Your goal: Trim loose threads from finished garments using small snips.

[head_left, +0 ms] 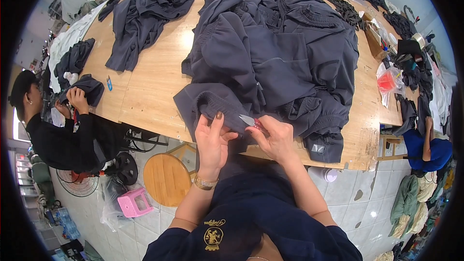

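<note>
At the table's near edge, my left hand (211, 141) pinches the gathered, elasticated edge of a dark grey garment (212, 100). My right hand (276, 137) grips a small pair of scissors (248, 120) with a red handle. Its pointed metal blades aim left, close to the gathered fabric by my left fingertips. Whether the blades touch the cloth, I cannot tell. Just beyond my hands, a large heap of dark grey garments (280, 48) with elastic waistbands spreads over the wooden table (154, 87).
More dark garments (145, 19) lie at the far left, near a blue cutter (109, 83). Co-workers sit at the left (72, 135) and right (427, 150). A round wooden stool (167, 180) and a pink plastic stool (135, 203) stand on the floor. A red container (386, 83) sits at right.
</note>
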A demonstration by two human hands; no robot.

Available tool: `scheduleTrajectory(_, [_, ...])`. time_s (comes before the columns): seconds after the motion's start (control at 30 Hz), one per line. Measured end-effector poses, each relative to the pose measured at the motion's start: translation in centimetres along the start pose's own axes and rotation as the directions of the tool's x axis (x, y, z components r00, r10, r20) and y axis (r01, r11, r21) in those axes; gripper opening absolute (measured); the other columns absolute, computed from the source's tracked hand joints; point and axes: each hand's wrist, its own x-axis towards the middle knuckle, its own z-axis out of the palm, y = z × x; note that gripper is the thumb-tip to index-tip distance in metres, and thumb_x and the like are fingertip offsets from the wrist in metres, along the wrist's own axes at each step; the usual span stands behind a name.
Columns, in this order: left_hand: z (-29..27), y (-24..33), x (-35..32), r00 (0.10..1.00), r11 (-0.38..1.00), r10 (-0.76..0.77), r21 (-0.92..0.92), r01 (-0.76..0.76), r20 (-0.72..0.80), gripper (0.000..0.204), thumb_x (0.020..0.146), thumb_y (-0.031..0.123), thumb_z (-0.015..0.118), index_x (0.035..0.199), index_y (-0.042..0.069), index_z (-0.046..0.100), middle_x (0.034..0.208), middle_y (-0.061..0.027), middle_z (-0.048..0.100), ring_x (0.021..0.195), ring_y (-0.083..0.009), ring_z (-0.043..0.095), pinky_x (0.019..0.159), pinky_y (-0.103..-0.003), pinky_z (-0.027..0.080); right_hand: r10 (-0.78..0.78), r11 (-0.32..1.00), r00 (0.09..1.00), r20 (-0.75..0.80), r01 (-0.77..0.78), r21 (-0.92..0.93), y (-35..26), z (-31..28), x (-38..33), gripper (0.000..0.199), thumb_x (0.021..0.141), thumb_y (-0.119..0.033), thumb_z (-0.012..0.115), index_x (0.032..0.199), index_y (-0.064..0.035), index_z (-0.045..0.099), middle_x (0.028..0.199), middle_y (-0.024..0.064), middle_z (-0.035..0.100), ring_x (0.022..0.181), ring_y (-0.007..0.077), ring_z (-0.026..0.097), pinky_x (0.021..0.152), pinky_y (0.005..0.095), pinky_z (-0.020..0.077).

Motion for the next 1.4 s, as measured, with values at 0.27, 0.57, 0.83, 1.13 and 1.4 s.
scheduleTrajectory(0.27, [0.1, 0.0, -0.2, 1.000, 0.999, -0.025, -0.026, 0.026, 0.008, 0.023, 0.092, 0.012, 0.052, 0.113, 0.003, 0.047, 0.101, -0.0071, 0.060, 0.082, -0.0147, 0.064, 0.057, -0.022, 0.056, -0.027, 0.999, 1.000, -0.012, 0.027, 0.025, 0.1, 0.1, 0.1, 0.026, 0.074, -0.023, 0.072, 0.073, -0.0017, 0.057, 0.058, 0.0084, 0.052, 0.046, 0.0223, 0.051, 0.044, 0.0296, 0.0385])
scheduleTrajectory(0.57, [0.2, 0.1, -0.2, 1.000, 1.000, -0.018, -0.001, 0.018, 0.008, 0.026, 0.092, 0.012, 0.052, 0.115, 0.002, 0.046, 0.105, -0.0080, 0.060, 0.083, -0.0153, 0.064, 0.059, -0.023, 0.057, 0.153, 0.964, 0.987, -0.049, -0.138, 0.228, 0.5, 0.8, -0.3, 0.026, 0.081, -0.023, 0.069, 0.074, -0.0024, 0.053, 0.056, 0.0053, 0.051, 0.043, 0.0165, 0.047, 0.044, 0.0263, 0.0352])
scheduleTrajectory(0.83, [0.2, -0.6, -0.7, 0.999, 0.999, 0.001, 0.045, -0.002, 0.033, 0.024, 0.091, 0.008, 0.053, 0.114, 0.002, 0.048, 0.101, -0.0069, 0.061, 0.082, -0.0129, 0.063, 0.059, -0.023, 0.057, 0.449, 0.728, 0.886, 0.113, -0.436, 0.529, -1.4, 1.0, 1.4, 0.013, 0.083, -0.008, 0.065, 0.083, -0.0004, 0.055, 0.067, -0.0076, 0.049, 0.061, -0.0004, 0.039, 0.053, 0.0166, 0.0332])
scheduleTrajectory(1.13, [0.5, -1.0, -0.8, 0.998, 0.990, 0.054, 0.131, -0.057, 0.028, 0.022, 0.090, 0.006, 0.054, 0.111, 0.001, 0.050, 0.096, -0.0043, 0.061, 0.075, -0.0076, 0.060, 0.058, -0.023, 0.057, 0.465, 0.586, 0.878, 0.115, -0.403, 0.703, -0.2, 1.9, 0.9, 0.008, 0.089, -0.003, 0.056, 0.094, 0.0016, 0.059, 0.080, -0.0029, 0.058, 0.075, 0.0020, 0.051, 0.065, 0.0160, 0.0395])
scheduleTrajectory(1.4, [1.1, -0.9, -0.8, 0.997, 0.983, 0.062, 0.171, -0.067, 0.039, 0.020, 0.090, 0.006, 0.054, 0.109, 0.000, 0.050, 0.096, -0.0046, 0.061, 0.072, -0.0072, 0.059, 0.058, -0.024, 0.057, 0.518, 0.598, 0.850, 0.101, -0.444, 0.667, 0.5, 1.5, 1.5, 0.013, 0.090, -0.012, 0.059, 0.089, 0.0007, 0.059, 0.075, -0.0046, 0.056, 0.064, -0.0010, 0.044, 0.056, 0.0152, 0.0349])
